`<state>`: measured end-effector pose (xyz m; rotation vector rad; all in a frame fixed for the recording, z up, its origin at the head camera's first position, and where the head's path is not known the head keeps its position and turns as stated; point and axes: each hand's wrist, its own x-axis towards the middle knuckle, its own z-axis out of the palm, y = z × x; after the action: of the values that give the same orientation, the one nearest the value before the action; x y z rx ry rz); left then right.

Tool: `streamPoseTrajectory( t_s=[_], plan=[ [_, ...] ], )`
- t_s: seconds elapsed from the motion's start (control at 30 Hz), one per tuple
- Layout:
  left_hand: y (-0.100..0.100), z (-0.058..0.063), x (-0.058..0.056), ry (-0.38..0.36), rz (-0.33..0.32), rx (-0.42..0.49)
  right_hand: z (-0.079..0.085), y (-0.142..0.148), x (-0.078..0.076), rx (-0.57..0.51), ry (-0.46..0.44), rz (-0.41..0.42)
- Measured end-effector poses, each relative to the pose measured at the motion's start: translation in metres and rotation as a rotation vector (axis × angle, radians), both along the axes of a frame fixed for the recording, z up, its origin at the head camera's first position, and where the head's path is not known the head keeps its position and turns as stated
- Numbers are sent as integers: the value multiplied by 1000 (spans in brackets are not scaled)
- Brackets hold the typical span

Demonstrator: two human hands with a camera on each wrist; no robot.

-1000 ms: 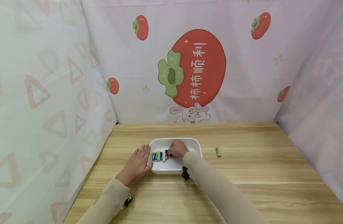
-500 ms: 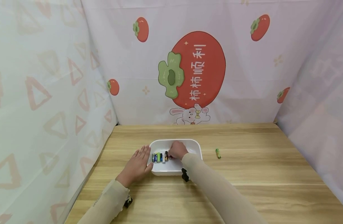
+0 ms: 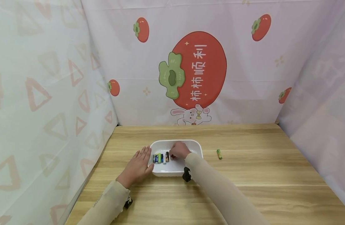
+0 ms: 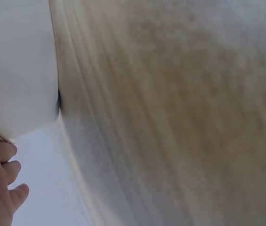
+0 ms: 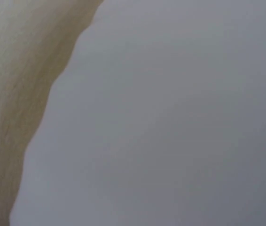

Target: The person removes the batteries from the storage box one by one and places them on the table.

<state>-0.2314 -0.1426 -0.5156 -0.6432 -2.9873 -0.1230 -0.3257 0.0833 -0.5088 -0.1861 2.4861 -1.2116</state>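
Broad tabletop around tray rim, left grip straight-fingered against it, right grip clamped on battery

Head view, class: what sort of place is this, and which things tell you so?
Probably a small screened-off work booth: printed sheets hang behind and on both sides of a wooden table, which bears a white tray with batteries in it.

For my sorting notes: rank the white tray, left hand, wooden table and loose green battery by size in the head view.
Largest to smallest:
wooden table
white tray
left hand
loose green battery
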Motion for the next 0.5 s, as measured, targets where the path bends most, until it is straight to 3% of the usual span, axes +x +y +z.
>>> streamPoseTrajectory(
  t_s=[0.5],
  plan=[
    [1,5,2,-10,0,-33,6,7,6,-262,-109,-18]
  ],
)
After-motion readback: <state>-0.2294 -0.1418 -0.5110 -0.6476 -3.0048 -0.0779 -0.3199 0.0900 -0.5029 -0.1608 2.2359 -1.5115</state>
